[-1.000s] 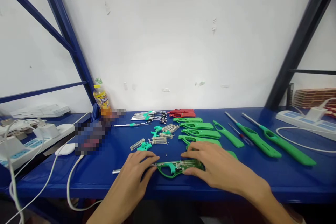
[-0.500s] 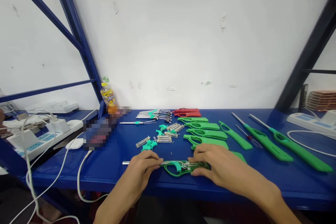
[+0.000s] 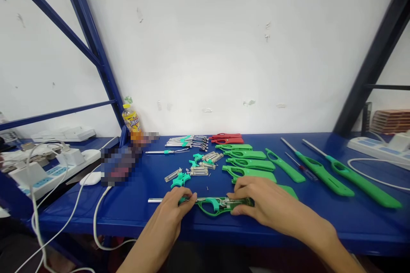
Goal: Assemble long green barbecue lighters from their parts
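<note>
A half-built green lighter [image 3: 214, 204] with a teal trigger and a metal tube lies on the blue bench [image 3: 134, 211] near its front edge. My left hand [image 3: 177, 207] pinches the tube end of it. My right hand [image 3: 262, 202] is curled over its green handle end, fingers pressing down on it. Just behind lie small clear tanks and teal trigger parts [image 3: 192, 168] and a row of empty green lighter shells [image 3: 248, 163].
Two finished green lighters [image 3: 339, 177] and a small screwdriver [image 3: 301, 168] lie at the right. Red shells [image 3: 227, 138] and metal tubes [image 3: 184, 140] sit at the back. A yellow bottle [image 3: 132, 123] stands by the blue post. Power strips [image 3: 41, 168] and white cables are at both ends.
Both hands stay on the lighter. The left fingers have closed tighter on the tube end, and the view has shifted slightly.
</note>
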The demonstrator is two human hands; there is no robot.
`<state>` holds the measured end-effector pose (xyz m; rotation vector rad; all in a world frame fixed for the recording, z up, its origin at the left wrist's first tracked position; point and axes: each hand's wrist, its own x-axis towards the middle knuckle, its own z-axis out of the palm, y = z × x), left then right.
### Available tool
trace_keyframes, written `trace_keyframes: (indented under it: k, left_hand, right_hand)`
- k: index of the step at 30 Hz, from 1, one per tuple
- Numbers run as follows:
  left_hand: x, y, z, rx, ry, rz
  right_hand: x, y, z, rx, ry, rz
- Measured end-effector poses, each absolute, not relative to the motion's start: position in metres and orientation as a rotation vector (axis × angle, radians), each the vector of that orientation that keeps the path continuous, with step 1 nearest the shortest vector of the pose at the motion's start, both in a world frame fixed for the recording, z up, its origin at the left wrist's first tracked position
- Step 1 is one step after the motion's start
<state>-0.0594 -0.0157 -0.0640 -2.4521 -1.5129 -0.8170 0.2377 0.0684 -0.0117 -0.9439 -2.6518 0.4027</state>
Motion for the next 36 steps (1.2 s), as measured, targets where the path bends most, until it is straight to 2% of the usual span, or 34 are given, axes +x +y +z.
trace_keyframes:
  k: [7, 14, 22, 28, 32, 36]
  left_hand:
    - [-0.049, -0.012, -0.063, -2.408, -1.649, -0.947]
    - [-0.033, -0.026, -0.050, -2.292, -1.589, -0.826]
    - [-0.016, -0.021, -0.057, -2.236, -1.586, -0.864]
    - [-0.028, -0.017, -0.064, -2.259, -1.525, -0.819]
    - [-0.031, -0.015, -0.067, -2.264, -1.480, -0.821]
    - [-0.025, -0.017, -0.063, -2.224, -1.459, -0.866]
  right_hand:
    - [0.237, 0.067, -0.009, -0.945, -2.661, 0.398]
    - [0.235, 0.060, -0.002, -0.978, -2.631, 0.411]
    - [0.230, 0.062, -0.003, -0.979, -2.633, 0.472]
    - [0.238, 0.063, 0.007, -0.925, -2.613, 0.390]
    - [0.275, 0.092, 0.013, -1.128, -2.426, 0.219]
    - [0.328, 0.137, -0.011, -1.420, -2.425, 0.047]
